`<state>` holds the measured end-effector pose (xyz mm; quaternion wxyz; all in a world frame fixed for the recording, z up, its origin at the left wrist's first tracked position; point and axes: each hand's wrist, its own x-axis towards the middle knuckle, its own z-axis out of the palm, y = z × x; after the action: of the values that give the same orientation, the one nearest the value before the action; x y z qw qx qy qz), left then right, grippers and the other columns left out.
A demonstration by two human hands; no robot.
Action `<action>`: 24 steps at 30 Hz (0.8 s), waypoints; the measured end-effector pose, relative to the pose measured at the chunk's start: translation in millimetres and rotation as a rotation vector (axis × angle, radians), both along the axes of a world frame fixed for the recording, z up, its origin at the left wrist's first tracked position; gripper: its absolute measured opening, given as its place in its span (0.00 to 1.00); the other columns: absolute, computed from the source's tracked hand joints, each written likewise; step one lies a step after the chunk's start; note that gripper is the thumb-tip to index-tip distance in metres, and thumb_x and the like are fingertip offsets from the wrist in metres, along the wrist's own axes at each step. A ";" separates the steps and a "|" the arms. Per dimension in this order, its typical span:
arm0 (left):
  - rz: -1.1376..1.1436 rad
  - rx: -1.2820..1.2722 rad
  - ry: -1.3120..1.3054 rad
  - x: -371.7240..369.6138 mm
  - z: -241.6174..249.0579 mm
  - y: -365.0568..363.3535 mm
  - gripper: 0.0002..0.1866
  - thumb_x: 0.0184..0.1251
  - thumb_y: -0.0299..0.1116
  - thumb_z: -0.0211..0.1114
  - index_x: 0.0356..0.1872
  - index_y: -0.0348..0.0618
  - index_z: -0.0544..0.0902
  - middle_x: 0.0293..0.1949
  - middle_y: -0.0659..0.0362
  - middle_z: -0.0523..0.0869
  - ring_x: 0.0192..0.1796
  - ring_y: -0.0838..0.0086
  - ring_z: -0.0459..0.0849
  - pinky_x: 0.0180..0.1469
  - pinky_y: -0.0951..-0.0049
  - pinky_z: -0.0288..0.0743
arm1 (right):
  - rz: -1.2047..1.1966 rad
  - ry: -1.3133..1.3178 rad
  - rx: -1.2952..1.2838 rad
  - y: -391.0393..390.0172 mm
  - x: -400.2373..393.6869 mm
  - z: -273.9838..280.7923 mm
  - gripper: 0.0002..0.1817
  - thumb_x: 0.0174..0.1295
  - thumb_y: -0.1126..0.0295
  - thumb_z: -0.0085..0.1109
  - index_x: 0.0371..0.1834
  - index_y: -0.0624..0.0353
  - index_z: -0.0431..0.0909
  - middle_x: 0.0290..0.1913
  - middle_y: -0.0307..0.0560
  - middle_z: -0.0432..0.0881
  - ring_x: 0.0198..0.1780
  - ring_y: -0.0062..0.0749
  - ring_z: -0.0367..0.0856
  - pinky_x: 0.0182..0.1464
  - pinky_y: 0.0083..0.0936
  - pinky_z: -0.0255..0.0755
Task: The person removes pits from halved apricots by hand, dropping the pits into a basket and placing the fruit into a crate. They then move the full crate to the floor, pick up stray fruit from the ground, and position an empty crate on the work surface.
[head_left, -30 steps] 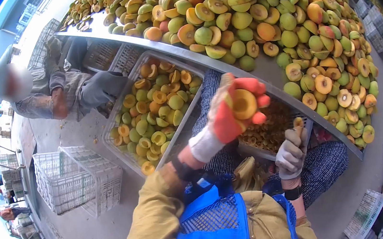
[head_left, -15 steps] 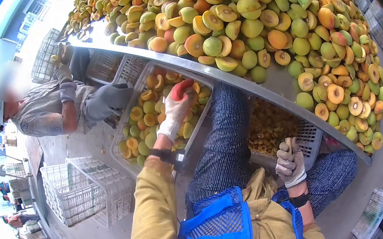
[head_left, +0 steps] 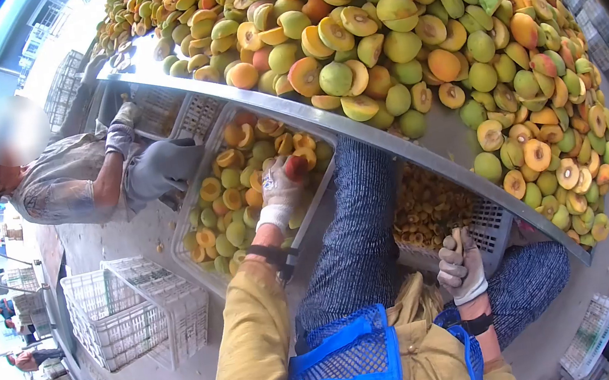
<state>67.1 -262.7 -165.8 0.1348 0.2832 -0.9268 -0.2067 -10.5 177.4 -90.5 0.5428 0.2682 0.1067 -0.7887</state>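
Note:
My left hand (head_left: 282,185), in a whitish work glove with a red area at the fingertips, reaches into a pale crate (head_left: 184,223) of halved, peach-like stone fruit (head_left: 232,199). Its fingers curl down among the pieces; what they hold is hidden. In another pale glove, my right hand (head_left: 463,270) makes a fist above my bent knee, thumb side up, around a slim pale handle (head_left: 458,237). Beside that fist stands a bin (head_left: 495,222) of small brownish-yellow fruit pieces (head_left: 430,208), partly under the table edge.
A metal-edged table (head_left: 358,130) slants across the front, heaped with green and orange fruit halves (head_left: 401,46). At left a person (head_left: 80,177) in a cap and gloves sits near more crates. White stacked crates (head_left: 132,312) stand on the floor at my left.
My left hand has dropped lower into the fruit crate and turned, its red fingertips now lower. My right hand stays nearly still. The other person's gloved hand has come down.

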 end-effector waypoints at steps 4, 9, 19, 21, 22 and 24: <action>0.135 0.058 -0.008 -14.0 -33.9 -11.8 0.09 0.58 0.34 0.69 0.41 0.56 0.87 0.42 0.54 0.87 0.50 0.52 0.83 0.53 0.52 0.77 | 0.003 0.043 -0.023 -3.4 -2.6 -2.3 0.28 0.77 0.42 0.47 0.41 0.59 0.81 0.18 0.32 0.60 0.12 0.18 0.55 0.14 0.22 0.48; -0.127 0.723 0.413 23.0 11.6 -55.5 0.19 0.64 0.23 0.65 0.57 0.44 0.86 0.46 0.60 0.89 0.48 0.71 0.87 0.50 0.71 0.81 | 0.022 0.094 -0.006 -8.0 -0.3 3.3 0.27 0.77 0.43 0.49 0.41 0.58 0.81 0.18 0.30 0.58 0.12 0.17 0.53 0.13 0.21 0.47; 0.326 0.462 0.364 189.3 25.7 -90.0 0.18 0.69 0.21 0.60 0.58 0.41 0.85 0.46 0.64 0.88 0.42 0.81 0.82 0.43 0.80 0.77 | 0.080 0.137 0.105 -8.5 1.0 -2.4 0.25 0.78 0.44 0.48 0.42 0.57 0.78 0.18 0.29 0.54 0.13 0.16 0.52 0.14 0.21 0.47; 0.330 0.432 0.337 201.4 18.4 -81.2 0.19 0.68 0.20 0.59 0.59 0.42 0.85 0.47 0.61 0.89 0.46 0.75 0.85 0.47 0.76 0.78 | 0.087 0.120 0.100 -6.0 -1.3 -7.1 0.25 0.78 0.44 0.49 0.41 0.57 0.78 0.18 0.29 0.55 0.13 0.17 0.52 0.14 0.21 0.47; 0.333 0.421 0.319 209.1 16.5 -73.9 0.20 0.68 0.19 0.59 0.59 0.42 0.85 0.48 0.60 0.89 0.47 0.72 0.86 0.50 0.74 0.79 | 0.091 0.107 0.102 -3.2 0.0 -8.6 0.25 0.78 0.44 0.49 0.41 0.56 0.78 0.18 0.29 0.55 0.12 0.17 0.52 0.14 0.21 0.47; 0.269 0.232 -0.054 214.1 39.3 -50.2 0.21 0.66 0.19 0.60 0.59 0.44 0.85 0.50 0.57 0.89 0.51 0.66 0.87 0.53 0.70 0.79 | 0.098 0.107 0.134 -3.1 1.2 -8.5 0.24 0.77 0.44 0.49 0.41 0.56 0.78 0.18 0.29 0.55 0.12 0.17 0.52 0.14 0.21 0.48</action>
<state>281.2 -312.9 -126.5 0.1029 0.4239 -0.8537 -0.2846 -9.3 174.3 -99.0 0.5553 0.2559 0.2009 -0.7653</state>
